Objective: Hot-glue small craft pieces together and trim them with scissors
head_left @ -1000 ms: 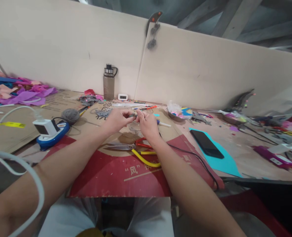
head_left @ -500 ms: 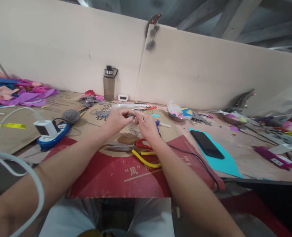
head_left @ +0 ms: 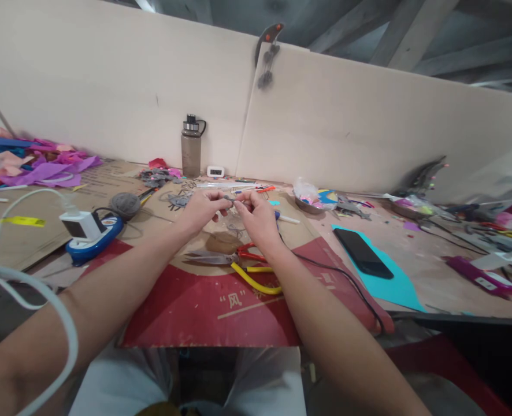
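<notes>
My left hand (head_left: 204, 209) and my right hand (head_left: 257, 218) meet above the middle of the cardboard (head_left: 182, 323). Thumb and fingers of each are pinched on a small grey piece (head_left: 229, 200), mostly covered by the fingertips, so its exact kind is unclear. Loose grey yarn (head_left: 237, 231) shows below the hands. Nearer to me lie scissors (head_left: 208, 258) with their blades pointing left; red and yellow handles run partly behind my right forearm. A blue tool (head_left: 277, 215) with a black cord sits just beyond my right wrist, mostly hidden.
At left stand a grey yarn ball (head_left: 125, 205), a blue power strip (head_left: 95, 242) with a white charger, and coloured scraps (head_left: 34, 159). A bottle (head_left: 191, 147) and a small clock (head_left: 215, 171) are by the wall. A phone (head_left: 362, 252) lies on turquoise sheet at right.
The right hand's fingers have shifted: the index finger and thumb now pinch the grey piece from a slightly different angle. My left fingers have spread a little lower. The things on the table stay put.
</notes>
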### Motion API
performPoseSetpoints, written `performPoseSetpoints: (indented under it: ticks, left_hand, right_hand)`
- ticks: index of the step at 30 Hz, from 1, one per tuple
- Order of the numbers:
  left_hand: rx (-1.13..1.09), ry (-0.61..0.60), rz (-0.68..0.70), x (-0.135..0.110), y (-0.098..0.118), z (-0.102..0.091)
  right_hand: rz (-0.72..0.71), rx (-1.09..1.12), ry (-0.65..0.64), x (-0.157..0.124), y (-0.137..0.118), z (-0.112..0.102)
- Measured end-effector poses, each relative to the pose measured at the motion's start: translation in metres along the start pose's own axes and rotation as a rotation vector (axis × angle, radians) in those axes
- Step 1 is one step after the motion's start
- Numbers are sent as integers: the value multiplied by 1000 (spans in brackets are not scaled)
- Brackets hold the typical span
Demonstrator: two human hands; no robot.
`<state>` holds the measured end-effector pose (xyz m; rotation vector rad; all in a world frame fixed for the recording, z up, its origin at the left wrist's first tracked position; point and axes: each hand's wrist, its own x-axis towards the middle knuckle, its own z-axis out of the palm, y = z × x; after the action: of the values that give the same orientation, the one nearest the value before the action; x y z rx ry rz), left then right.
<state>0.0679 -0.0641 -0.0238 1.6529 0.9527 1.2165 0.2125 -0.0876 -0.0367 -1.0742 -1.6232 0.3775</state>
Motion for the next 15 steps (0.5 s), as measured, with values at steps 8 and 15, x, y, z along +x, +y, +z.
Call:
performPoseSetpoints:
  ticks: [8,15]
  left_hand:
    - [336,-34,146,-3,4,-3]
    - [320,-142,105,-5,13,-5]
  right_hand:
    - [66,-42,39,3,6,1]
    - [106,-52,46,5,5,-2]
